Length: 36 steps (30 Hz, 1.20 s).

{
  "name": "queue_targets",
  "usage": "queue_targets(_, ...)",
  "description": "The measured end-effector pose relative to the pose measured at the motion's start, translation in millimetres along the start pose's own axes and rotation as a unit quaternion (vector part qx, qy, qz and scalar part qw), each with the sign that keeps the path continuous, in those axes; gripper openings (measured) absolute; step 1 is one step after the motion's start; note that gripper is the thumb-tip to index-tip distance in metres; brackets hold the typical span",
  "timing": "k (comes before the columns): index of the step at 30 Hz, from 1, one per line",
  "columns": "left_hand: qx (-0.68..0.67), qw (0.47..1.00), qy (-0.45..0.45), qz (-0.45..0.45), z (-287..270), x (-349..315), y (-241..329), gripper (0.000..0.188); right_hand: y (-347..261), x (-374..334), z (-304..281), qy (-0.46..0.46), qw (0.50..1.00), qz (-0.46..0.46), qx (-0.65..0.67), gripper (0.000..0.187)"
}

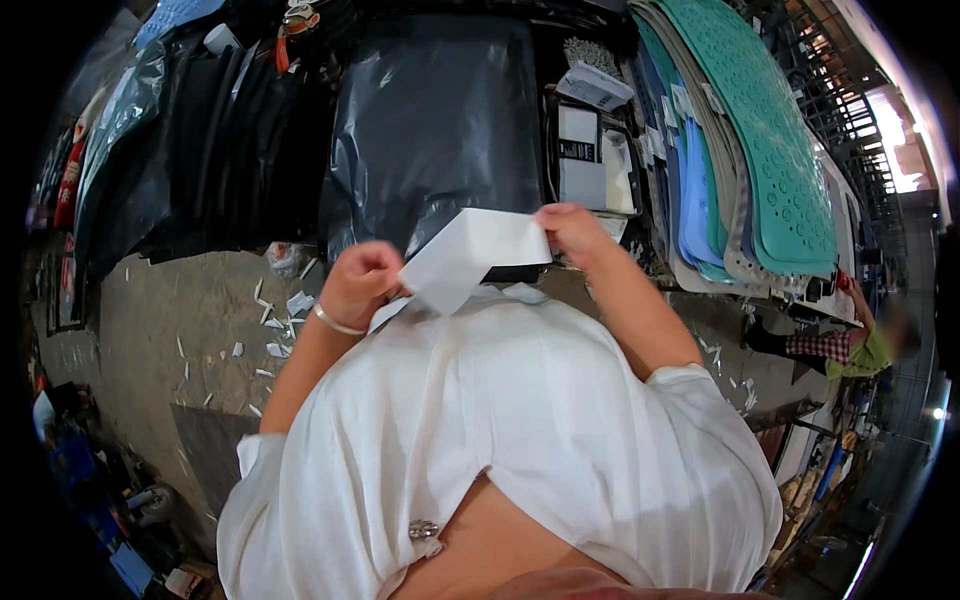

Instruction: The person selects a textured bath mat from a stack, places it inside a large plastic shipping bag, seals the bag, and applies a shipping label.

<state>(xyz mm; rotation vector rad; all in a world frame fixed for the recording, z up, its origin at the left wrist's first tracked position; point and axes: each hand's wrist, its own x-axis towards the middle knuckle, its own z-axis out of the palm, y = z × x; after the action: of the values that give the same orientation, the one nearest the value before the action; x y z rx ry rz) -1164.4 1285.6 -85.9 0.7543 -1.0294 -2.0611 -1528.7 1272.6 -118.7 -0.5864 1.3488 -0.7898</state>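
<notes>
A white folded strip of paper or card (452, 256) is stretched between my hands in front of my chest, bent near its middle. My left hand (362, 284) pinches its left end with curled fingers. At the upper right corner, the thumb and fingers of my right hand (578, 236) grip the other end. Just beyond the strip, a shiny black plastic sheet (430, 120) lies on the table. A black tray with white labels or cards (580, 185) sits to the right of that sheet, near my right hand.
Stacked bath mats, teal on top (745, 140), stand at the right. Black sheets (215, 140) are piled at the left. White paper scraps (275, 325) litter the floor. Another person in a green top (868, 352) works at the far right.
</notes>
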Motion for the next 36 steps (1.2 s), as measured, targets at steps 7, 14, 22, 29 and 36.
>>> queue_targets(7,0.336,0.905,0.246,-0.092,-112,-88,-38,0.004,-111,-20,89,0.29,0.635,-0.63,-0.34,0.022)
queue_targets(14,0.518,0.802,0.249,-0.163,-112,-118,-23,0.011,-29,45,151,-0.088,0.635,-0.092,-0.762,0.033)
queue_targets(22,0.589,0.724,0.356,0.053,-89,14,10,0.033,27,139,130,0.147,0.555,-0.402,-0.713,0.07)
queue_targets(29,0.177,0.933,0.18,-0.256,-91,107,13,0.045,134,23,53,0.109,0.403,-0.419,-0.806,0.071)
queue_targets(36,-0.13,0.985,0.052,0.1,4,225,157,0.015,34,-92,-28,0.261,0.659,-0.397,-0.583,0.062)
